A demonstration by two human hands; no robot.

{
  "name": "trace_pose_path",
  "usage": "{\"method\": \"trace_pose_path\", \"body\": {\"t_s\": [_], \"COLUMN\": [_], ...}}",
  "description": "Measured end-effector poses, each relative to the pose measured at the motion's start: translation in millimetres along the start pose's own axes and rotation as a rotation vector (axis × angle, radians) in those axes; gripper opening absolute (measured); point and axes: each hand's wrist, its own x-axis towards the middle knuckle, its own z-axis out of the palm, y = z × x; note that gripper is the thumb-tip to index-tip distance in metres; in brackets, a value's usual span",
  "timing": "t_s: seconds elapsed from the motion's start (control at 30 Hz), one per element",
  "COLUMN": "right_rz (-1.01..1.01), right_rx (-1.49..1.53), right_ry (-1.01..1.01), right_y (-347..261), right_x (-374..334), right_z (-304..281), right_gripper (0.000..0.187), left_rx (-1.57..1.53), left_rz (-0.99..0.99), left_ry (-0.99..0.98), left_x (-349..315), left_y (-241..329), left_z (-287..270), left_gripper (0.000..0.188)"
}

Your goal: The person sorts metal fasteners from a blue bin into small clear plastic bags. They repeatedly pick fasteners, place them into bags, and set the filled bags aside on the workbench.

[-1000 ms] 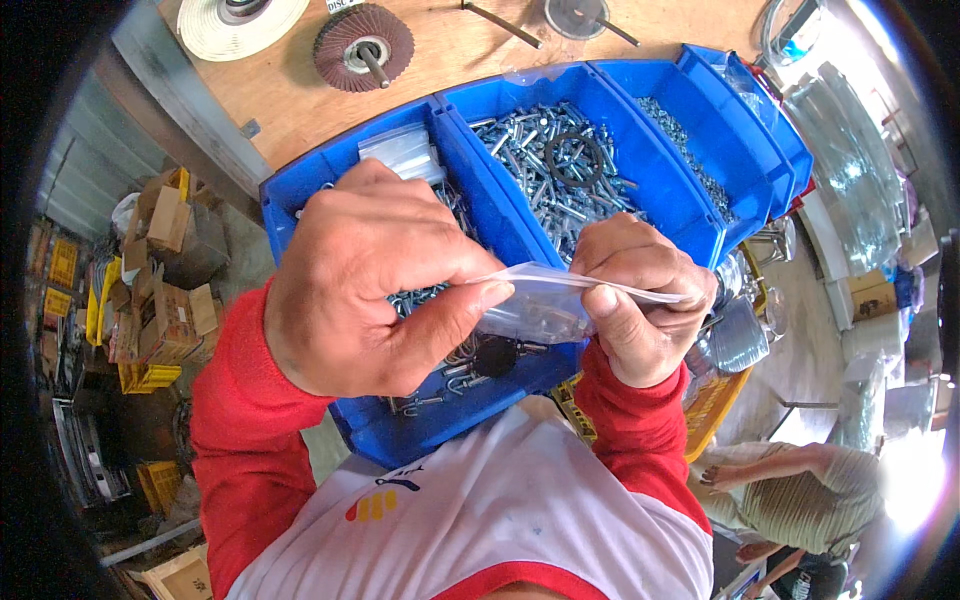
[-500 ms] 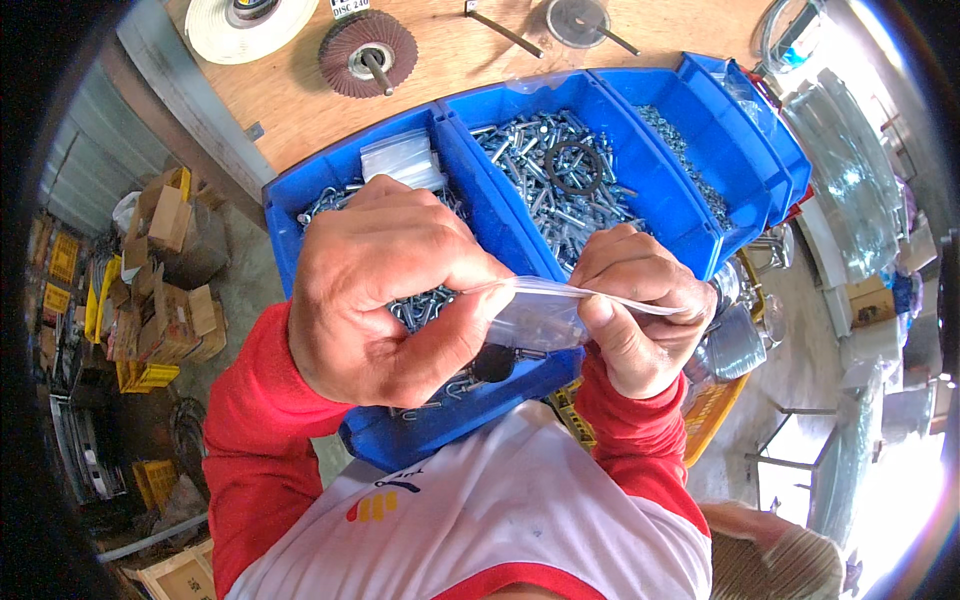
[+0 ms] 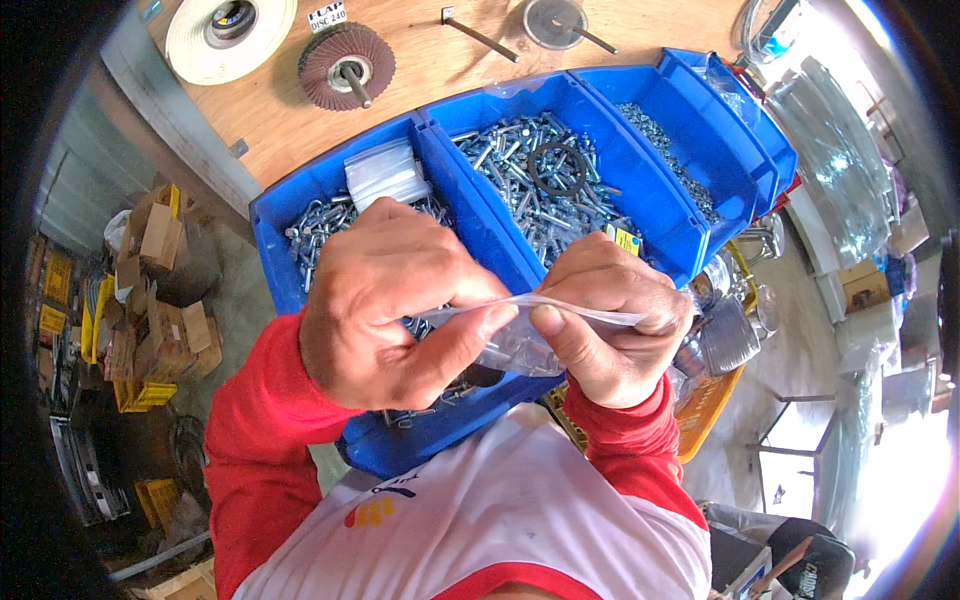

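Note:
A clear plastic zip bag [image 3: 522,352] is stretched between my two hands above the blue bins. Its top strip is pinched by the thumb and bent fingers of my left hand [image 3: 385,300]. Close by on the same strip, the thumb and forefinger of my right hand [image 3: 618,318] press together. The bag hangs below the strip, and what it contains is hard to make out. Under my hands, the left blue bin [image 3: 290,265] holds loose bolts [image 3: 318,225] and a stack of clear bags [image 3: 385,170]. My hands hide much of that bin.
Another blue bin [image 3: 490,200] holds bolts and a black ring [image 3: 558,168]; smaller hardware [image 3: 665,150] fills one further right. Behind stands a wooden board [image 3: 420,60] with a flap disc [image 3: 346,70] and metal pegs. A yellow crate [image 3: 712,420] sits at right, cardboard boxes [image 3: 165,320] at left.
My hands have drawn closer together along the bag's strip, the right one moving left. The view has shifted slightly, and an arm at the lower right is out of sight.

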Motion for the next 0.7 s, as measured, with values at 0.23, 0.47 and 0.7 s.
{"method": "trace_pose_path", "body": {"t_s": [0.23,0.47,0.7], "right_rz": [0.077,0.093,0.042], "right_rx": [0.085,0.051,0.054], "right_ry": [0.094,0.085,-0.035], "right_y": [-3,-5,-31], "right_x": [-9,-23,-28], "right_z": [-6,-15,-37], "right_gripper": [0.007,0.004,0.003], "left_rx": [-0.044,-0.097,-0.345], "left_rz": [-0.065,-0.083,-0.175], "left_ry": [-0.026,-0.01,-0.066], "left_x": [-10,-14,-21], "left_y": [-1,-2,-2], "left_z": [-10,-13,-9], "left_gripper": [0.007,0.006,0.011]}}
